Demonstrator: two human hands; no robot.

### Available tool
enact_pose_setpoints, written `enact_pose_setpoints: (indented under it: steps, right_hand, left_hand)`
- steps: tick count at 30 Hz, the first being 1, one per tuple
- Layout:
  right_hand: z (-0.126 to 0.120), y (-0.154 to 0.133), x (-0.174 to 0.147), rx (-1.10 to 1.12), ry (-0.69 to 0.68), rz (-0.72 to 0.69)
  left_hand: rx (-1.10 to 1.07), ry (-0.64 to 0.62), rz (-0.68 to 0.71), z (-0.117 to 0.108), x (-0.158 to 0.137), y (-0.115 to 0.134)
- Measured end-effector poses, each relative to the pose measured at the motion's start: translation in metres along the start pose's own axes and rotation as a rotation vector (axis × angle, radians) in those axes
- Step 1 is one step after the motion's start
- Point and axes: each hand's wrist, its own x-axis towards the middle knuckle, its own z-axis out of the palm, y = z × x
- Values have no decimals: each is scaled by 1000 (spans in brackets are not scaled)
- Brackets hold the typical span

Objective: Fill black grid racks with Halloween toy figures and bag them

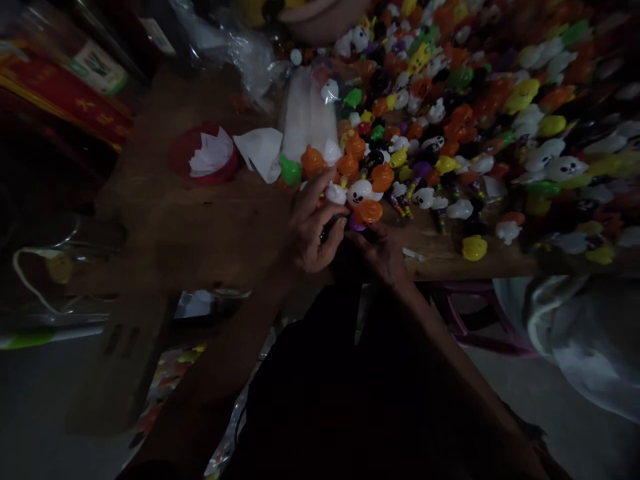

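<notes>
Both hands meet at the table's front edge, beside a heap of small plastic toy figures point(450, 127). My left hand point(313, 237) is curled, its thumb and fingers closed around something small and dark that they mostly hide. My right hand point(383, 253) has its fingers bent together just below an orange pumpkin toy point(369, 212) and a purple piece point(356, 225). Whether it grips either one is hard to see in the dim light. Touching or close to the left fingertips are a white figure point(336, 193) and a white skull-faced toy point(359, 192).
On the wooden table point(240, 227) stand a red bowl point(175, 157) with white paper in it and a loose paper piece point(263, 150). Clear plastic bags point(310, 110) lie behind. A mug point(83, 237) is at left, a purple stool point(480, 320) below right.
</notes>
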Motion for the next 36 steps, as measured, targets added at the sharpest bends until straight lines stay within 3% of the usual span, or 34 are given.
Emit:
enact_pose_setpoints:
  steps: [4, 7, 15, 20, 28, 30, 32, 36]
  right_hand:
    - [-1, 2, -4, -154, 36, -20]
    - [-3, 2, -8, -296, 71, -109]
    - [1, 4, -8, -493, 49, -224]
    - [14, 9, -16, -627, 86, -282]
    - [23, 10, -14, -775, -136, -238]
    - [10, 2, -16, -755, -169, -284]
    - [-22, -7, -18, -730, -123, -318]
    - [-133, -20, -9, -825, 239, -183]
  left_hand:
    - [13, 2, 10, 3, -2, -2]
    - [15, 13, 15, 5, -2, -4]
    - [26, -28, -53, 5, -4, -5]
    - [-14, 56, 131, -3, -4, -1]
    - [145, 16, 105, -4, 11, 12]
    - [167, -1, 134, -6, 11, 12]
    - [182, -2, 154, -7, 9, 11]
    - [168, 12, 122, -3, 5, 8]
